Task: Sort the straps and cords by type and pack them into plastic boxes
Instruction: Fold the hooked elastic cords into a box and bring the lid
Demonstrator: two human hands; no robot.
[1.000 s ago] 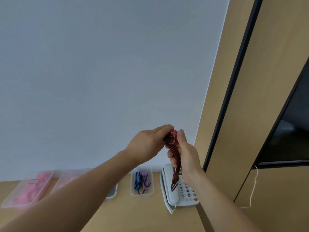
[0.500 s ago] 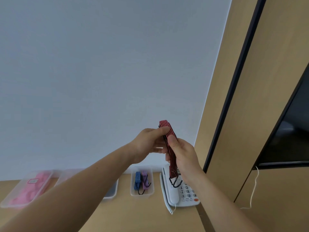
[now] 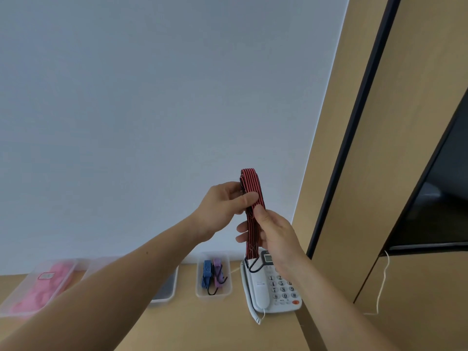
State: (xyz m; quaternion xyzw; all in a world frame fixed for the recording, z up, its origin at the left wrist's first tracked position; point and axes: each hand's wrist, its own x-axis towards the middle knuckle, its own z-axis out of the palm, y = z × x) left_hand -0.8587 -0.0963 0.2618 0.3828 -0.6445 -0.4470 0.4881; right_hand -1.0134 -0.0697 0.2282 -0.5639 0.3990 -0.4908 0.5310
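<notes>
Bare left hand (image 3: 220,206), bare right hand (image 3: 274,235), bare forearms (image 3: 126,279), one small mole (image 3: 147,252)

The striped strap (image 3: 250,184) is ribbed woven cloth, matt red and black, ending in a smooth dark wire hook (image 3: 254,268). The small box (image 3: 214,298) is cloudy translucent plastic. The telephone (image 3: 260,295) is smooth white plastic with a soft sheen. The table (image 3: 215,325) looks like matt wood laminate.
</notes>
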